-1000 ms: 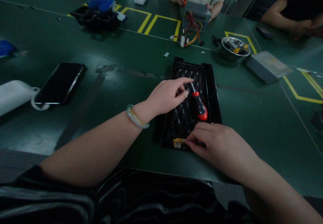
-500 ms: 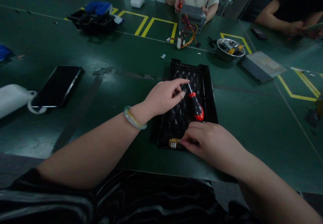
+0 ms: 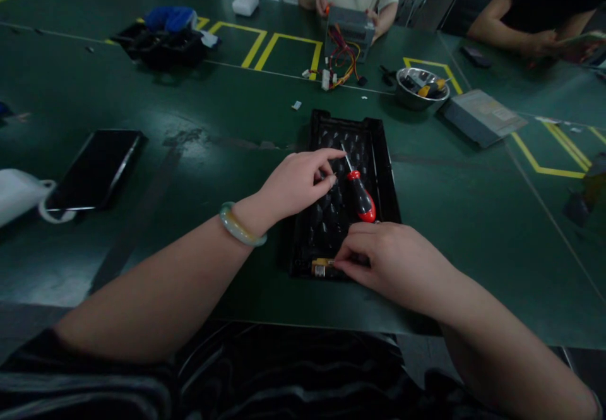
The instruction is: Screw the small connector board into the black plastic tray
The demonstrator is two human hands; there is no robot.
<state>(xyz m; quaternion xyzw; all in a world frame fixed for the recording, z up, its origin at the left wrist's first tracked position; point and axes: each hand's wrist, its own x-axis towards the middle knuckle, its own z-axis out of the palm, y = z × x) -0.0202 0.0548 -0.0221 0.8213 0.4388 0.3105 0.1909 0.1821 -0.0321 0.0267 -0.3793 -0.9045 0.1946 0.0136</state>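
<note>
A phone [image 3: 97, 168] lies left of the left hand [image 3: 300, 179], its thumb and forefinger apart over a black tray [image 3: 384, 158]. A yellow board [image 3: 322, 263] sits along the tray's near edge; a screwdriver [image 3: 362, 200] lies between the hands. The right hand [image 3: 392, 256] pinches the board; beyond stands a bowl [image 3: 421, 99].

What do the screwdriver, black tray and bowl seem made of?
Screwdriver: glossy plastic or rubber handle, judging by its highlights; shiny shaft, likely steel. Black tray: probably molded plastic, given its glossy, studded floor. Bowl: likely polished metal, from its bright, reflective rim.
</note>
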